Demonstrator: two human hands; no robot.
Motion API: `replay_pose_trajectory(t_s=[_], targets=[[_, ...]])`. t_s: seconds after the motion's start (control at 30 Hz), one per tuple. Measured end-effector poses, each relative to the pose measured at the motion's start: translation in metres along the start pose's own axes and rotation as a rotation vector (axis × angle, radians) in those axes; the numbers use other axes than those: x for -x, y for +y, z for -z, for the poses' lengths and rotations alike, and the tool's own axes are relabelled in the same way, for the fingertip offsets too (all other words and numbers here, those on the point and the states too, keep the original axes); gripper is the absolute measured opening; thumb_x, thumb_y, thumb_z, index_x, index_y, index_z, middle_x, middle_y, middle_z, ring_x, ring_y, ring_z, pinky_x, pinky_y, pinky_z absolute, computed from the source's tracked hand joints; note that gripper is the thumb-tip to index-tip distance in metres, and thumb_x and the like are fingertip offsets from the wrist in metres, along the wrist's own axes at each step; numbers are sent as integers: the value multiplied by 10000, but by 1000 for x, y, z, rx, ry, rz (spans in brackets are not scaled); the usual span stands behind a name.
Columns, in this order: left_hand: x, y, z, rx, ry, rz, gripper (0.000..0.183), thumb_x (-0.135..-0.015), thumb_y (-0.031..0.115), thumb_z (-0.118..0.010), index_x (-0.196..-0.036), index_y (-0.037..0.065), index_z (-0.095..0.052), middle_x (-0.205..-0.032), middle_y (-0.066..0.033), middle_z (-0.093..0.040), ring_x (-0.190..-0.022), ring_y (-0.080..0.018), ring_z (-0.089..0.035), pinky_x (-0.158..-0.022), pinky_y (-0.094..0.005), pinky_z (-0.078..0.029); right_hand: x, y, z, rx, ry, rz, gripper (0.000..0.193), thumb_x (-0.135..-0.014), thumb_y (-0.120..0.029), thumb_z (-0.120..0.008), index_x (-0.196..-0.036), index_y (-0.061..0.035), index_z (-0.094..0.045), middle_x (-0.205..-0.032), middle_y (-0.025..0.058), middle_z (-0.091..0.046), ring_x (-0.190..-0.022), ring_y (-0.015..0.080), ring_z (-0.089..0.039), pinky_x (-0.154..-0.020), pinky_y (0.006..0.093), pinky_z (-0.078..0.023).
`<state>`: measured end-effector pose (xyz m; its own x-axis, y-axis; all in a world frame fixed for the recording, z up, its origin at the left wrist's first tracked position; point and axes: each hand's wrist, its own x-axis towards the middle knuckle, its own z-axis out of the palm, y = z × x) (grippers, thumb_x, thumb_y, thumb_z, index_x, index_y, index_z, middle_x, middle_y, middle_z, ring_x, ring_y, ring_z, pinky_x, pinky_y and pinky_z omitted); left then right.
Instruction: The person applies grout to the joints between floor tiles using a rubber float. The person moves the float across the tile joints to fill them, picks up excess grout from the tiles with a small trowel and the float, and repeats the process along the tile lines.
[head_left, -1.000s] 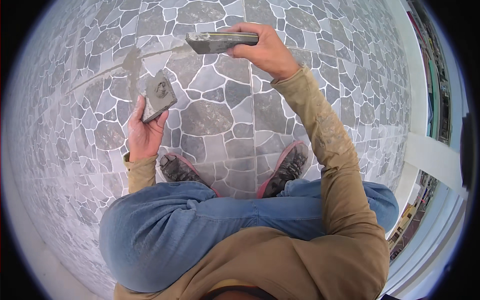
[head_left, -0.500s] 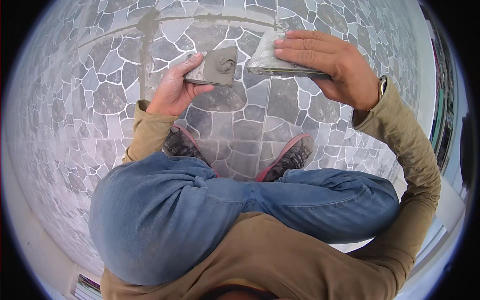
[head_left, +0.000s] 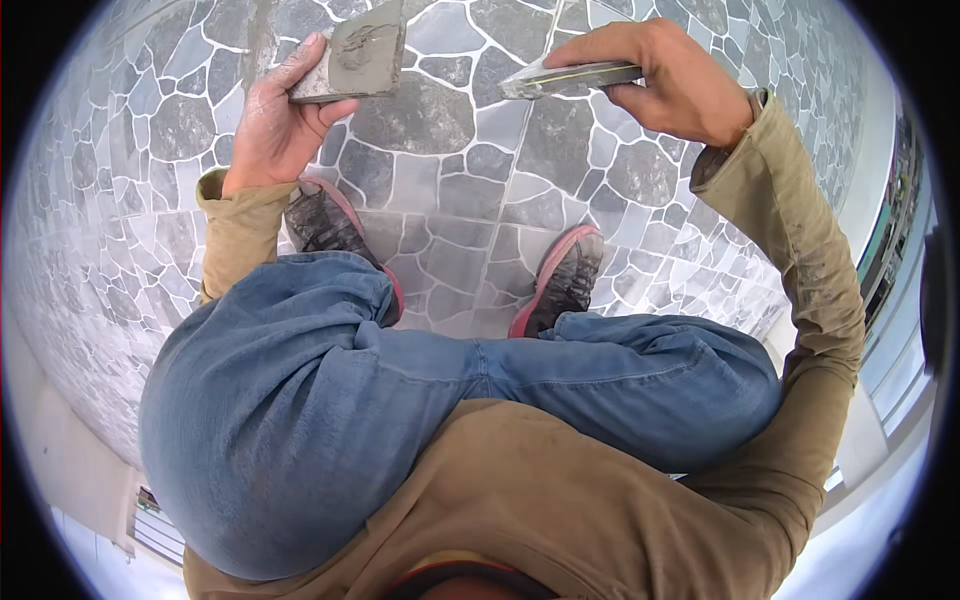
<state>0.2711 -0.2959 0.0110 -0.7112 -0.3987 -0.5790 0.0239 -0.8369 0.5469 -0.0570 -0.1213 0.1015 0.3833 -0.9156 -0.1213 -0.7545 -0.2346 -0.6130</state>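
Observation:
My left hand point(head_left: 272, 128) grips the near left edge of a small flat grey plate point(head_left: 316, 84), thumb on top and fingers beneath. A smooth dollop of wet grey mortar point(head_left: 366, 58) covers most of its top. To the right, my right hand point(head_left: 685, 85) is closed round a flat, mortar-smeared pad point(head_left: 572, 79) with a thin yellow line along its edge. The pad is seen nearly edge-on, its left end pointing toward the plate. The two are apart, both above the floor. Whether the pad has a handle is hidden by my hand.
The floor point(head_left: 415, 118) has a grey stone pattern with white joints. A strip of grey mortar point(head_left: 262, 35) runs along it at the far left. My shoes point(head_left: 330, 220) stand below my hands, and my bent knees are close. A pale wall edge point(head_left: 880, 190) borders the right.
The plate and the pad both sit higher in the view, the plate also further left. The pad has tilted from showing its broad rough face to nearly edge-on. Both grips are unchanged.

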Motion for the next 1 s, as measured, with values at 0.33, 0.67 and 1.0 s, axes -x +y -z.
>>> replay_pose_trajectory(t_s=[0.33, 0.67, 1.0], targets=[[145, 65, -6, 116, -64, -288, 457, -1072, 229, -358, -1421, -65, -389, -1390, -295, -479, -1181, -341, -609, -905, -397, -607, 144, 131, -95, -1417, 613, -748, 566, -832, -27, -652, -1369, 61, -494, -1034, 135, -701, -913, 203, -698, -795, 351, -623], [208, 99, -100, -567, 153, -437, 472, -1042, 9, -363, -1511, 21, -314, -1470, -193, -425, -1189, -232, -609, -948, -282, -585, 37, 203, -76, 441, 358, 206, 647, -729, 46, -592, -1343, -158, -587, -1351, 6, -606, -1257, 263, -547, -991, 381, -492], [184, 75, -119, -565, 97, -436, 478, -1036, 21, -381, -1511, 50, -336, -1456, -126, -460, -1176, -186, -615, -894, -268, -604, 43, 160, -70, 491, 271, -128, 487, -749, -34, -601, -1224, -134, -651, -1172, 77, -684, -1080, 314, -615, -908, 412, -532]])
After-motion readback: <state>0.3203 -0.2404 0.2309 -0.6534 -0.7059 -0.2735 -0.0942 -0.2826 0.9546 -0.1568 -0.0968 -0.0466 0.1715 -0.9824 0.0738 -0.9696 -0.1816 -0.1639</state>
